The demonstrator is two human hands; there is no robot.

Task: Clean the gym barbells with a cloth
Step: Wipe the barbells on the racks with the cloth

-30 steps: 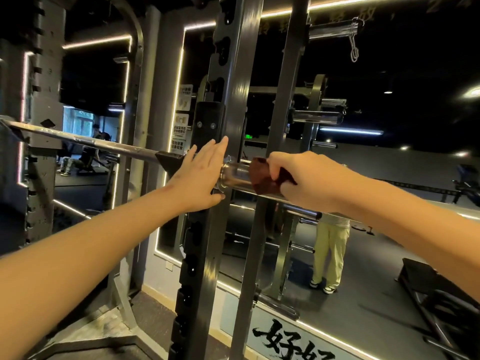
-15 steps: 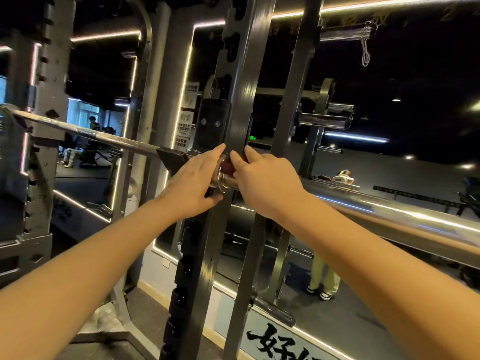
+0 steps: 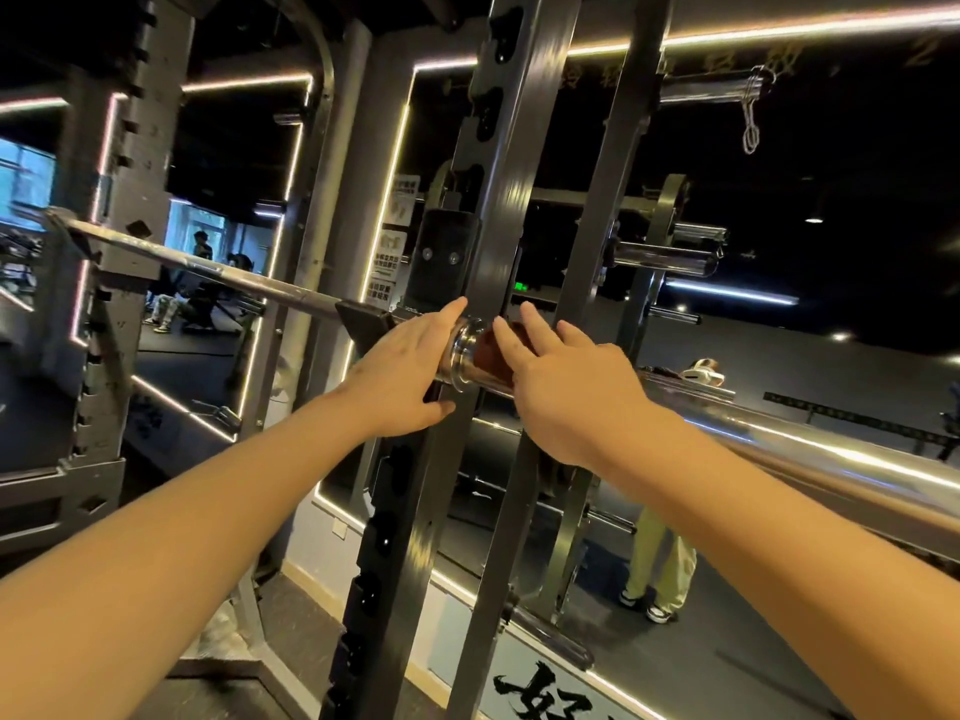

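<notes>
The barbell (image 3: 208, 272) lies racked across the middle of the frame. Its thin shaft runs in from the upper left and its thick chrome sleeve (image 3: 779, 444) sweeps out to the right edge. We judge it heavy and rigid, so it will not lift or flex under a wipe. The sleeve may well spin on its bearing, though, and a rub around it could turn the metal rather than scrub it. The polished chrome looks slick, so a cloth should slide easily along it.

The cloth (image 3: 491, 353), a small dark red piece, sits on the sleeve just right of the collar (image 3: 461, 350), at the centre of the frame. It looks soft and limp, and likely to bunch if pushed by fingertips alone. Our right hand (image 3: 566, 397) lies over it with fingers extended, pressing it onto the metal rather than clenched round it; the thumb is hidden. Our left hand (image 3: 405, 371) is released too, fingers straight, braced at the bar beside the rack upright (image 3: 498, 200), just left of the collar, with the thumb underneath.

For a firmer stroke we would wrap the cloth round the sleeve under the palm. We would steady the bar at the shaft beside the collar.
</notes>
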